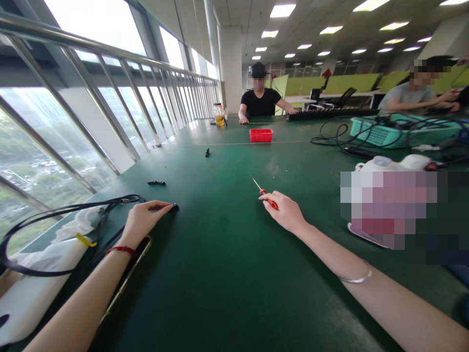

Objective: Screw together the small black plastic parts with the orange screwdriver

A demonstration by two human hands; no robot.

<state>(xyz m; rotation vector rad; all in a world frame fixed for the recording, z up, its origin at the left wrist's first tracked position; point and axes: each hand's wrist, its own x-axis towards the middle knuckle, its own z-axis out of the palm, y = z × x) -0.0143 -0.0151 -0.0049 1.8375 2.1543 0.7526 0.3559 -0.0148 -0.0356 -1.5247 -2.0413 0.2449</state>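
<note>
The left hand (143,220) lies on the green surface (227,274), its fingers (164,208) stretched out and held together, tips touching a small black piece (175,207). The right hand (287,213) has its fingers curled around the orange handle of a screwdriver (268,200), the blade pointing away beyond the fingertips. 2 more black parts (156,183) lie further out from the left fingers, and a red tray (261,135) sits well beyond both hands.

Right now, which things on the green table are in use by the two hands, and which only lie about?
In use: orange screwdriver, held in the right hand; small black part, touched by the left hand.
Lying about: red tray, jar, teal basket, black cable loop.
</note>
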